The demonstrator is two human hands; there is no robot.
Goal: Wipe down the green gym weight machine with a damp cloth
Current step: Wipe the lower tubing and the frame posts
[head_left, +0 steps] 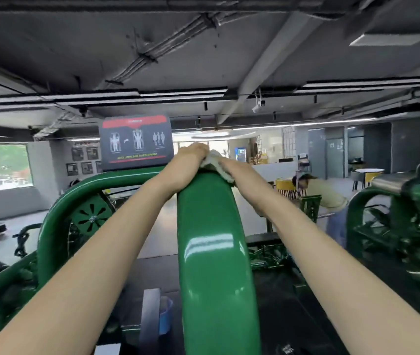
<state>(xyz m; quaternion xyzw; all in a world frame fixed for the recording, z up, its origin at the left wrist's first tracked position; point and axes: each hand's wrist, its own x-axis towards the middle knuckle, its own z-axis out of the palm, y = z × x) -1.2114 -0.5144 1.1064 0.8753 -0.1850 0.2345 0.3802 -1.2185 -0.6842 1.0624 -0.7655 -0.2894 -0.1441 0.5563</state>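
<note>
Left hand (194,152): fingers curled over the pale cloth (215,163), atop the green beam (214,242).
Right hand (229,167): grips the cloth's right side against the beam.

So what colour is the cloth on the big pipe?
The cloth is whitish, seen in the head view.

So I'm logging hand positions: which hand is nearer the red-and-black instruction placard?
Left. The left hand sits atop the green bar just right of the placard; the right hand, holding the cloth, is farther right.

Both hands, left hand (193,151) & right hand (232,167), press cloth (214,161) on green bar (214,247) top.
</note>
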